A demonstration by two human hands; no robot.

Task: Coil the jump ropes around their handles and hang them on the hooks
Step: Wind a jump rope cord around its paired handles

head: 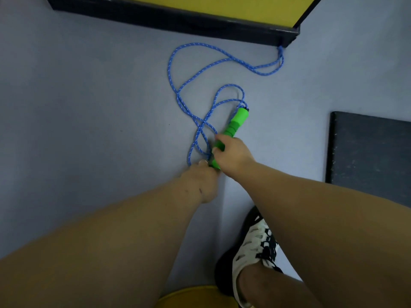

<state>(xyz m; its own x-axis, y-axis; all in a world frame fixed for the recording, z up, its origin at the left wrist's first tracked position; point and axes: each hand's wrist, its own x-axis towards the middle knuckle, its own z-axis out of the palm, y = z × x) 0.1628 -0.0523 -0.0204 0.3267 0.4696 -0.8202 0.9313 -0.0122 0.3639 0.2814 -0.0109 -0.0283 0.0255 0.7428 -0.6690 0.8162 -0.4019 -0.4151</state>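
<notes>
While my right hand [231, 155] grips the green handles [231, 126] low over the floor [89, 107], my left hand [203, 174] pinches the blue rope [178, 94] beside them. Coiling looks barely begun; next I need turns wound round the handles.

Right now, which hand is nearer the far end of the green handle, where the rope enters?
Right. The right hand grips the green handle mid-length; the left hand sits below its near end, at the blue rope.
</notes>
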